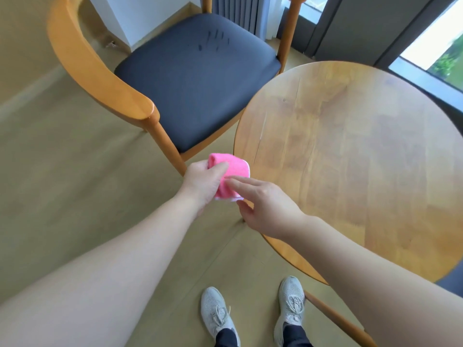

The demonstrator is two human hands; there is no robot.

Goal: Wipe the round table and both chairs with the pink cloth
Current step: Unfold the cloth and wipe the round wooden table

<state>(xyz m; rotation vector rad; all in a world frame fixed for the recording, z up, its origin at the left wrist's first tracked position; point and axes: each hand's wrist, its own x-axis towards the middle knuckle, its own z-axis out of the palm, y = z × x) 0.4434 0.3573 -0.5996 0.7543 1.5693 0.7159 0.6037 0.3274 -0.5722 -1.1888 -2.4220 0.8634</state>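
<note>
Holding a folded pink cloth point(225, 175) (white along its edge) at frame centre, above the floor point(62, 196), just left of the round table point(363, 159). Left hand point(203, 182) gripping it, thumb curled over the top; right hand point(265, 205) touching its lower corner with straight fingers. Standing at upper left: a wooden chair point(100, 71) with a dark seat showing streak marks. Showing at the bottom: two grey shoes point(218, 314).

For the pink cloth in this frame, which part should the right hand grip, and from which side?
The left hand grips the folded pink cloth at its left edge. The right hand would probably best pinch the free lower right corner, coming from the table side, since that end hangs clear and its fingertips already touch it.
</note>
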